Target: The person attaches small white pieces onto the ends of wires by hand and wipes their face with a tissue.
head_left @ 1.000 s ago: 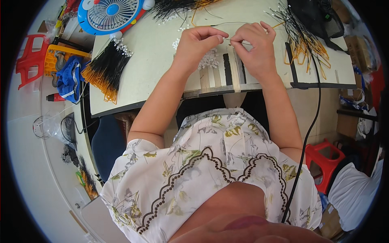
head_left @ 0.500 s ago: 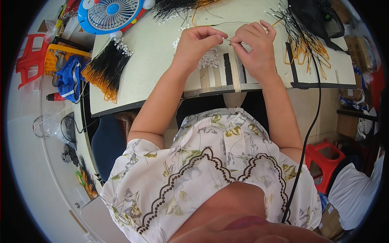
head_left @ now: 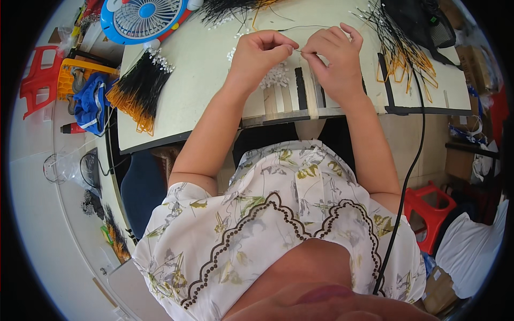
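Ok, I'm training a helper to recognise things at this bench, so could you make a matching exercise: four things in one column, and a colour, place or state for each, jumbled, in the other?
Things:
1. Fan
2. Wire bundle at the table's left
3. Heap of small pieces
4. Thin strand

Descriptions:
A. white
B. between the left hand and right hand
C. blue-rimmed
D. black and orange

Pairs: 1-C, 2-D, 3-A, 4-B
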`<state>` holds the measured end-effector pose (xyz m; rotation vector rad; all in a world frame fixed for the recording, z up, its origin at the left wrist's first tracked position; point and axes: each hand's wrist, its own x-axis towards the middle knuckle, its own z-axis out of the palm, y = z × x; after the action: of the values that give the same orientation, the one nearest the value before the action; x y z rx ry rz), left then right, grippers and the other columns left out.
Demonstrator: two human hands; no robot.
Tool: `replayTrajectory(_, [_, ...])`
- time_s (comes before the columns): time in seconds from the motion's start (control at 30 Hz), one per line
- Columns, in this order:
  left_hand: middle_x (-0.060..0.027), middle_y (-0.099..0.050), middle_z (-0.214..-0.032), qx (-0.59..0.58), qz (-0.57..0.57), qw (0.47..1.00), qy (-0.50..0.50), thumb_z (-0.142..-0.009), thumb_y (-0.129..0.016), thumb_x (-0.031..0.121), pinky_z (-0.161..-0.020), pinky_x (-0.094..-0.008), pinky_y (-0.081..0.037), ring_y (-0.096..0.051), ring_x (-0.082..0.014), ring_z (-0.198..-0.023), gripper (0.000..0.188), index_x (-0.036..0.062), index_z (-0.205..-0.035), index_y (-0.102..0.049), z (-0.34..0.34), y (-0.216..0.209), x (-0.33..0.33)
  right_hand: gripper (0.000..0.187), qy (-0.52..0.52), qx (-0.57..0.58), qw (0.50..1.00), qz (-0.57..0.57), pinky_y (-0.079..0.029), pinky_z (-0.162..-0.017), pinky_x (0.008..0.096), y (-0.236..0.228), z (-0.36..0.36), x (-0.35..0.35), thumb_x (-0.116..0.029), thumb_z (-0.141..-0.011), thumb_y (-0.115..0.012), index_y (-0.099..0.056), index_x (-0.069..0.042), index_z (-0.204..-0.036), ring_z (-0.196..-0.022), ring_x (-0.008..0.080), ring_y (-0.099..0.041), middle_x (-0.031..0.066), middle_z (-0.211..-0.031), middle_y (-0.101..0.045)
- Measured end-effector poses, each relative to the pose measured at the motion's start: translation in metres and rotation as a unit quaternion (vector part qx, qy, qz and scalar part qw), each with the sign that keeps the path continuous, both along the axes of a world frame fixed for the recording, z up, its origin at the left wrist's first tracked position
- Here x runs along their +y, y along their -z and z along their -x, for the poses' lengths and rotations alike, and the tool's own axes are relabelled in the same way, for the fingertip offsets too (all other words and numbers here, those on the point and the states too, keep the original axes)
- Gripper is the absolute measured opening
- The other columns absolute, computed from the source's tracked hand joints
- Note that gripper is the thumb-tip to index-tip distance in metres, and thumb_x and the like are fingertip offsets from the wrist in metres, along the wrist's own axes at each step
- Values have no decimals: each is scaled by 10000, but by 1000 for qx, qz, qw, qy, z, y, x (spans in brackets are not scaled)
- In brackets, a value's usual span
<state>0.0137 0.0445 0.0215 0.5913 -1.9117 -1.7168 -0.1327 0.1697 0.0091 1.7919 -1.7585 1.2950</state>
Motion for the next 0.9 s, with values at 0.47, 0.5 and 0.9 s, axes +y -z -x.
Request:
replayTrajectory(0.47, [-51,-718,-922,-5,-36,999,21,-828,-690,48,-764,-235,-470,-622,-83,-834,168,-7,-982,-726,0,0,1,111,-6,-42,999,-22,-269,-1067,425,2,-1,2,-56,-780,-697,-611,-127,-775,-866,150,-591,-47,-796,-610])
replayTrajectory(0.5, [-51,-717,-920,-1,-33,999,21,-829,-685,46,-761,-234,-470,-622,-82,-832,165,-10,-979,-726,0,1,1,125,0,-18,1000,-13,-272,-1065,434,2,-2,1,-50,-768,-697,-605,-134,-766,-875,153,-593,-49,-801,-612])
replayTrajectory(0.9, [-26,-703,-869,14,-56,998,9,-823,-686,57,-731,-229,-454,-580,-66,-791,135,3,-937,-735,2,4,1,152,-4,16,1000,24,-293,-1038,461,3,-5,-3,-49,-727,-685,-561,-137,-735,-831,173,-579,-34,-775,-581])
